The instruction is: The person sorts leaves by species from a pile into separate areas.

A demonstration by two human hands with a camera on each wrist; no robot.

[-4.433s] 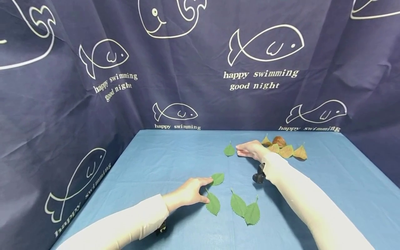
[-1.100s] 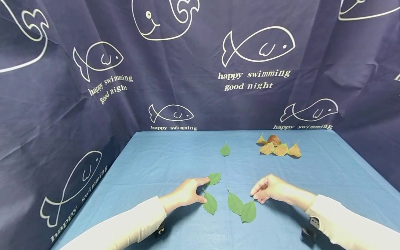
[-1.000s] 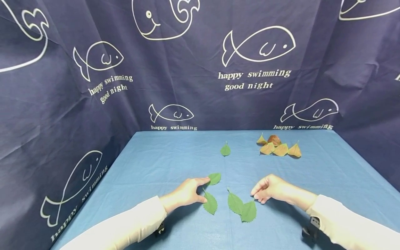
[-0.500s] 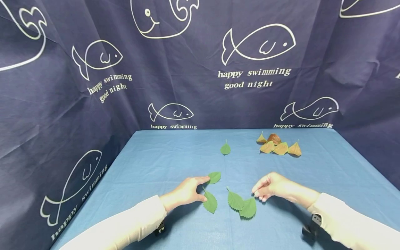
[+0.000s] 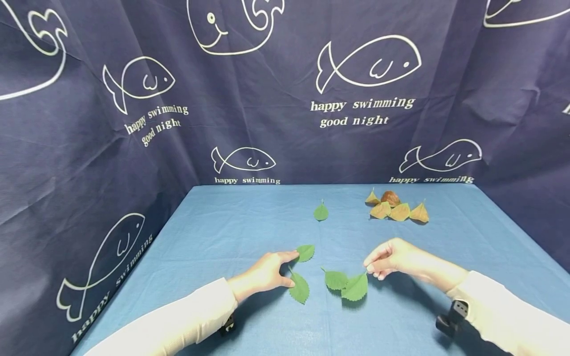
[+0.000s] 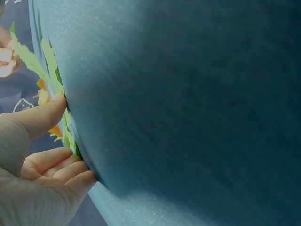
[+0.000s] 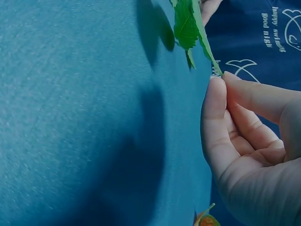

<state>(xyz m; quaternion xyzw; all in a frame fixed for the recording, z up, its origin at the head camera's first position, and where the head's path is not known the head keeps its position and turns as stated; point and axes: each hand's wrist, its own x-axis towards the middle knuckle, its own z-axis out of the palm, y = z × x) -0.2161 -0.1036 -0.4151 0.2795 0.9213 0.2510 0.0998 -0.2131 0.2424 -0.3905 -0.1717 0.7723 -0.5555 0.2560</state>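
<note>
My right hand pinches the stem of a green leaf between thumb and fingertips. In the right wrist view, that leaf hangs above the blue cloth and casts a shadow. A second green leaf meets its left edge, partly covered by it. My left hand lies low with thumb and forefinger spread apart. Its forefinger touches the base of one green leaf, and its thumb touches another green leaf. The left wrist view shows the thumb at a leaf's edge.
Farther back on the blue-covered table lies a lone green leaf. At the back right, several yellow-brown leaves lie around a rounded brown object. A dark fish-print curtain stands behind and at the sides.
My right hand came back from beside the far leaf to the front pair and lifted one leaf by its stem, slightly away and rightward. The adjoining leaf turned. My left hand stayed put.
</note>
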